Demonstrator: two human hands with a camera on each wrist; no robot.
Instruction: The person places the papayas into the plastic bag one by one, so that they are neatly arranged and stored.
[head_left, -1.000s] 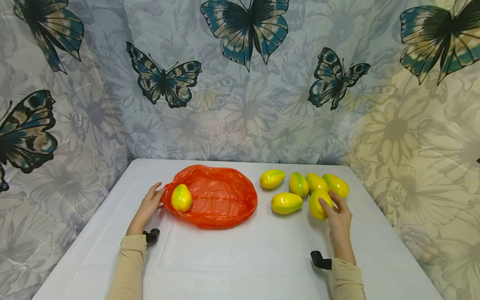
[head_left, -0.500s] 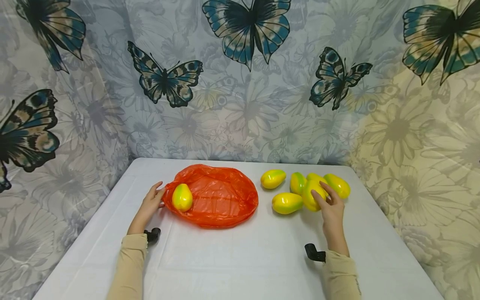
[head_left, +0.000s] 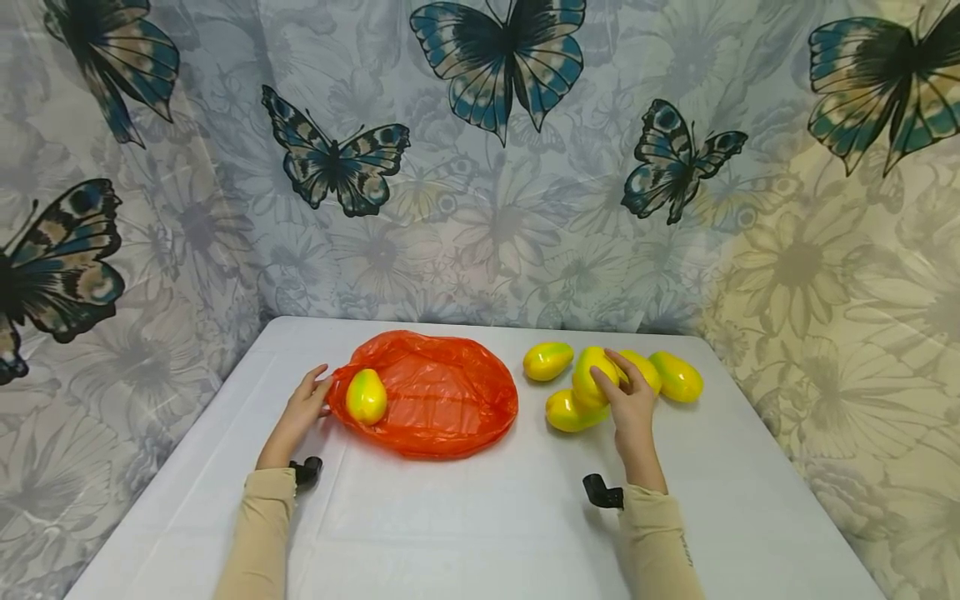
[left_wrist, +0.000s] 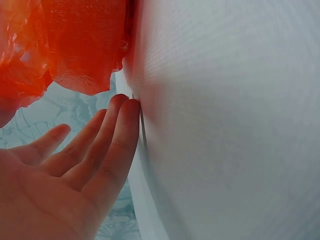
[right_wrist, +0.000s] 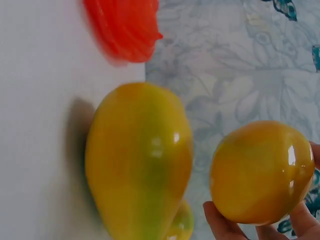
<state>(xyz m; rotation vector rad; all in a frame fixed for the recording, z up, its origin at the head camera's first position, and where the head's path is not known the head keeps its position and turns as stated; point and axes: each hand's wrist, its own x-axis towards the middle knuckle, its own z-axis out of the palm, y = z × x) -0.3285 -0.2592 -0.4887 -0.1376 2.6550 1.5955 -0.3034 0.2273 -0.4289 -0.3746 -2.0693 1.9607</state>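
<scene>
My right hand (head_left: 619,390) grips a yellow-green mango (head_left: 591,373) and holds it just above the table, over the other mangoes. In the right wrist view the held mango (right_wrist: 260,172) sits in my fingertips (right_wrist: 220,222), and a second mango (right_wrist: 137,160) lies below it on the table. My left hand (head_left: 306,403) rests with straight fingers (left_wrist: 117,135) on the table at the left rim of an open orange plastic bag (head_left: 442,400). One mango (head_left: 366,397) lies inside the bag near that rim.
Several more mangoes lie loose at the back right: one (head_left: 547,360) nearest the bag, one (head_left: 564,413) in front, one (head_left: 678,377) at the far right. The white table (head_left: 465,517) is backed by a butterfly-print curtain (head_left: 480,167).
My right hand has lifted a mango from the group and carried it left, towards the bag. The left hand and the bag have stayed put.
</scene>
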